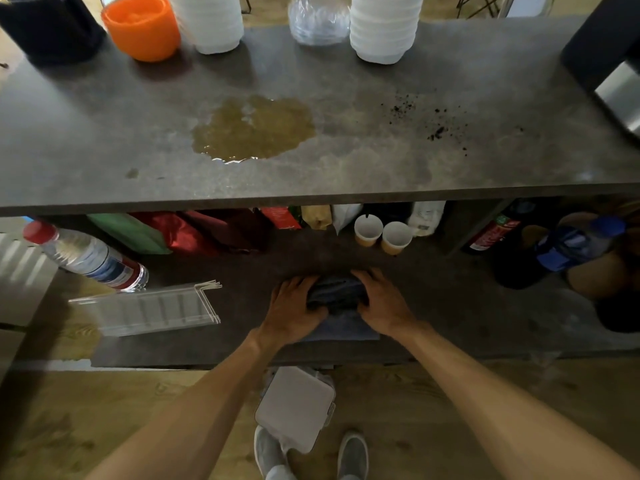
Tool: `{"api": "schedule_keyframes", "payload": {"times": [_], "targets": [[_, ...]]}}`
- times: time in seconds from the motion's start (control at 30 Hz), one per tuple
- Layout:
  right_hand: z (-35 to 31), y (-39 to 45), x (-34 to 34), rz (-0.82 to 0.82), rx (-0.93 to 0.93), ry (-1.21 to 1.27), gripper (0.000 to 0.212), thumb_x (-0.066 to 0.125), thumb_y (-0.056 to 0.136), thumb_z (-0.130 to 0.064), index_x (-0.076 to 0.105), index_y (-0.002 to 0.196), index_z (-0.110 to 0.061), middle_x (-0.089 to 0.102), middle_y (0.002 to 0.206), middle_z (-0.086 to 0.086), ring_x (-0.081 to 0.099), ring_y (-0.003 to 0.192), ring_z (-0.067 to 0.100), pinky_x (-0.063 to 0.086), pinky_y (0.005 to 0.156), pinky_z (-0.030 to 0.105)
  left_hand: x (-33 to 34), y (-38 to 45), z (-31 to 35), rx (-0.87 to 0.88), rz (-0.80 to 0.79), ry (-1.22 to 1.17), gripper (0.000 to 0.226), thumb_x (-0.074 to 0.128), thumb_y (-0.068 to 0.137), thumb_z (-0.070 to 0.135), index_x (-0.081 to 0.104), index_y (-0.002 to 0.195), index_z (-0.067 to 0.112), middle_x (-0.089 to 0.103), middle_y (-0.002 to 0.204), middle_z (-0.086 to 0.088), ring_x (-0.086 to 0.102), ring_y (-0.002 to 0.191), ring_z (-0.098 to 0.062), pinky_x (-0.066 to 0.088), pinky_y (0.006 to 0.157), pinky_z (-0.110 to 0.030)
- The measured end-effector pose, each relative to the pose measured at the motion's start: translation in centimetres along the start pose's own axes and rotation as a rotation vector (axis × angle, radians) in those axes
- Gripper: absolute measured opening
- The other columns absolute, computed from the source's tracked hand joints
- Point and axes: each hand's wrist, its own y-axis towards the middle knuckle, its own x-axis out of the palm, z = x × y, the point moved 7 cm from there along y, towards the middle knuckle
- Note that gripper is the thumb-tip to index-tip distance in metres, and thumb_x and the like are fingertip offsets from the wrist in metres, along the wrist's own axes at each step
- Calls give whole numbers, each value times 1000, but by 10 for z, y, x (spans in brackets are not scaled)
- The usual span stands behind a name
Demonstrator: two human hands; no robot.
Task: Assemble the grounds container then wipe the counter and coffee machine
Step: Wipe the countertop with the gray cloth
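A dark grey cloth (337, 296) lies folded on the lower shelf (450, 306) under the counter. My left hand (294, 306) grips its left side and my right hand (382, 303) grips its right side. On the grey counter top (104, 133) above sits a brown coffee puddle (254, 128) near the middle. Scattered dark coffee grounds (433, 123) lie to its right. The black and silver coffee machine (609, 64) shows only partly at the right edge.
An orange bowl (142, 26), white stacked containers (384, 26) and a clear plastic bag (318, 19) line the counter's back. The lower shelf holds a lying water bottle (86, 254), clear acrylic stands (152, 310), bags, two paper cups (381, 233) and bottles (571, 244).
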Motion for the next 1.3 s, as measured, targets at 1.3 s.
{"api": "schedule_keyframes", "payload": {"times": [1.3], "targets": [[-275, 80, -273, 480, 65, 135, 42, 62, 89, -25, 54, 130, -20, 60, 123, 5, 58, 114, 26, 47, 98, 41, -389, 5, 41, 56, 577, 72, 68, 64, 85, 49, 41, 143, 20, 45, 142, -9, 41, 132, -29, 32, 112, -46]]}}
